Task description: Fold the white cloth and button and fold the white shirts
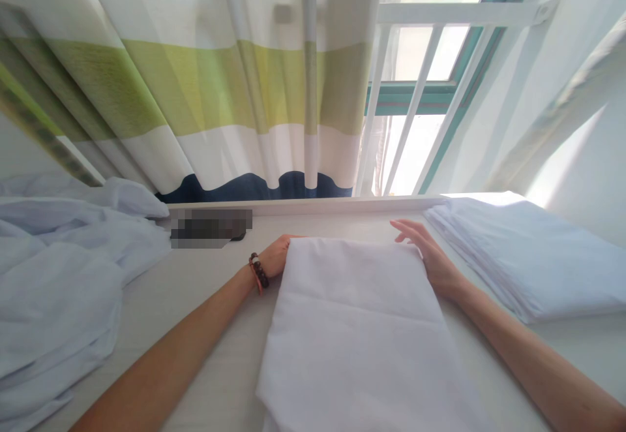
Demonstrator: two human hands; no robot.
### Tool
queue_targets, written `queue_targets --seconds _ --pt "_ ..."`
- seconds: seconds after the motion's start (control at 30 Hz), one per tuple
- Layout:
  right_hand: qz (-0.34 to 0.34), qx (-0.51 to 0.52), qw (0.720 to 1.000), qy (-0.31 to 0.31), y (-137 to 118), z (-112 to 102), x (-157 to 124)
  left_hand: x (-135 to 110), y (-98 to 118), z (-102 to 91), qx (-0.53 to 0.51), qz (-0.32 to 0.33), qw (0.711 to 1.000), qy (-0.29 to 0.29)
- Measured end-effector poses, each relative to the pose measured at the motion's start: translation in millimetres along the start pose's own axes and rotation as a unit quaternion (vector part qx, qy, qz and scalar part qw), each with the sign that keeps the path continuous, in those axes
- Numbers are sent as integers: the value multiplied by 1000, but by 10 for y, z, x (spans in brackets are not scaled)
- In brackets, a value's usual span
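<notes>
The folded white cloth (357, 327) lies flat on a white-covered surface (225, 380), between the person's two forearms, and serves as the reference for all positions below.

Hands. The left hand (276, 257), with a beaded bracelet (259, 275) at its wrist, is curled at the cloth's far left corner. Its fingertips are mostly hidden, so whether it pinches the fabric or merely presses it cannot be told. The right hand (433, 259) is loose at the far right corner, fingers extended and parted, its inner side against the edge; its thumb is not distinguishable. The paired placing at the corners appears to keep the far edge straight and the layers aligned.

Surroundings. Left of the cloth, past the forearm, is a crumpled white fabric heap (63, 275). Right of it, past the other forearm, is a folded white fabric stack (552, 256), apparently set aside to avoid mixing. A dark blurred-out object (210, 228) sits beyond the left wrist.

Edges and room. Beyond the cloth's far edge, a strip of surface runs to a low white rim (293, 207), which limits forward reach. Sideways room narrows toward the heap and the stack.
</notes>
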State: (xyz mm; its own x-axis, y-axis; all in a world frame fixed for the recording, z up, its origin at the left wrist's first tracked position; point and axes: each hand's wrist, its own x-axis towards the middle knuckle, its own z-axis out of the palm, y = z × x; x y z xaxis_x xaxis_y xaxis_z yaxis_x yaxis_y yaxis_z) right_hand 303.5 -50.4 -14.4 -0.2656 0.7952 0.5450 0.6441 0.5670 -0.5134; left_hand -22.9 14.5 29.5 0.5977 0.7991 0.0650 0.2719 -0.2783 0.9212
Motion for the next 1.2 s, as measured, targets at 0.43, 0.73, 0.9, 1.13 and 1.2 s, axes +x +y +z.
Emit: queue_targets --seconds 0.43,0.73,0.9,1.13,1.2 --pt "66 29 995 -73 -117 -4 -59 -115 -148 -253 -286 -56 948 -129" --pt "87 50 990 -97 -88 7 -99 -112 -93 -41 0 27 999 -28" --pt "112 84 985 -104 -115 12 -82 -113 -134 -23 13 48 999 -17" --pt "204 130 966 -93 -199 23 81 54 -266 -91 28 52 998 29" --pt "187 97 975 -68 -192 49 90 78 -273 -82 12 43 998 34"
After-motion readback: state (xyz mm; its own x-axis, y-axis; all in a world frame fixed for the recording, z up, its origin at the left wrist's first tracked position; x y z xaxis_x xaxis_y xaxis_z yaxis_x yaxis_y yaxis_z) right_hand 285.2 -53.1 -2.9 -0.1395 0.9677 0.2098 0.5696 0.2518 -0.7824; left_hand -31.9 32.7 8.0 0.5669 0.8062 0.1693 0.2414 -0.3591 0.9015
